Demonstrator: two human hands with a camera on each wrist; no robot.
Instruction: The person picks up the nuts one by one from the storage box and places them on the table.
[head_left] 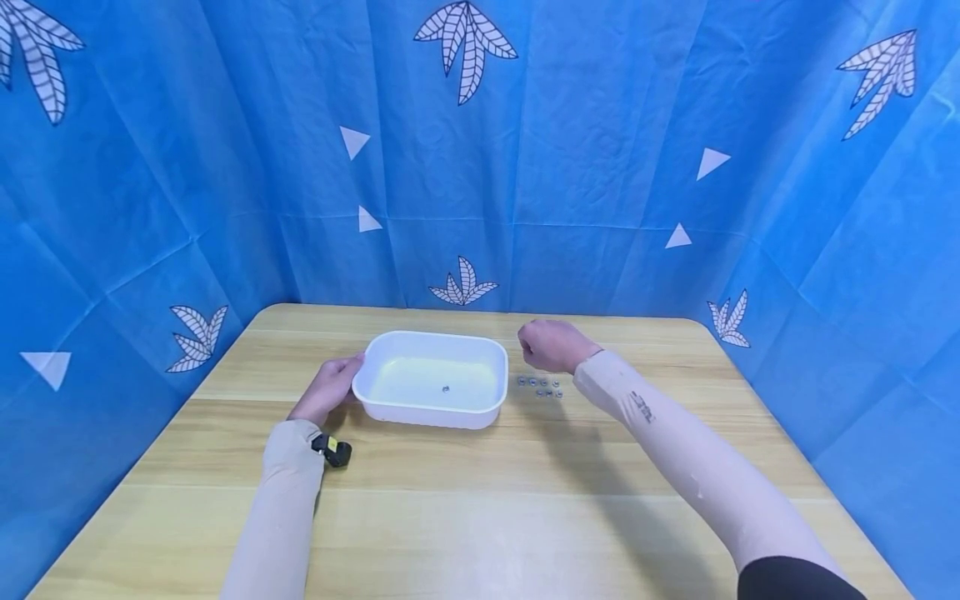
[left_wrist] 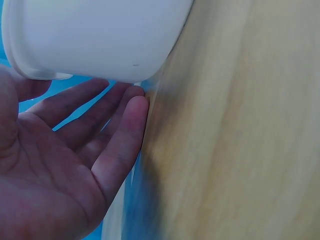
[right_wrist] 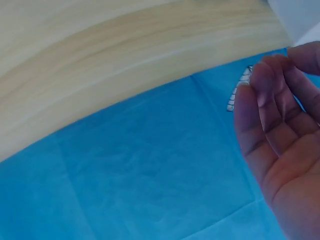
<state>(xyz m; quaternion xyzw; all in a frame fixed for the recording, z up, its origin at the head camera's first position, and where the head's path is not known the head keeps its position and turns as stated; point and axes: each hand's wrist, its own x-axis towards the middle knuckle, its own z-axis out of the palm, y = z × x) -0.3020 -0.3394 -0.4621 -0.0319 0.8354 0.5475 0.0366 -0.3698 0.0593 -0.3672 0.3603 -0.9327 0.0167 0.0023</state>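
At the left end of a white plastic basin (head_left: pixel 427 417), my left hand (head_left: pixel 330 387) grips the rim with its thumb. The fingers (left_wrist: pixel 117 135) of that hand reach along the basin's outer side. Inside the basin lies one small metal piece (head_left: pixel 446 389), like a nut. My right hand (head_left: pixel 553 345) is raised to the right of the basin, its fingers bent inward. In the right wrist view its thumb and fingertips (right_wrist: pixel 262 77) come together; I cannot tell whether a small piece is between them. Several small metal pieces (head_left: pixel 543 382) lie in two rows near that hand.
Everything stands on a light wood-grain table (head_left: pixel 450 517). A blue curtain (head_left: pixel 600 150) with white leaf and triangle prints surrounds its back and sides. A small black device (head_left: pixel 333 450) is strapped at the left wrist.
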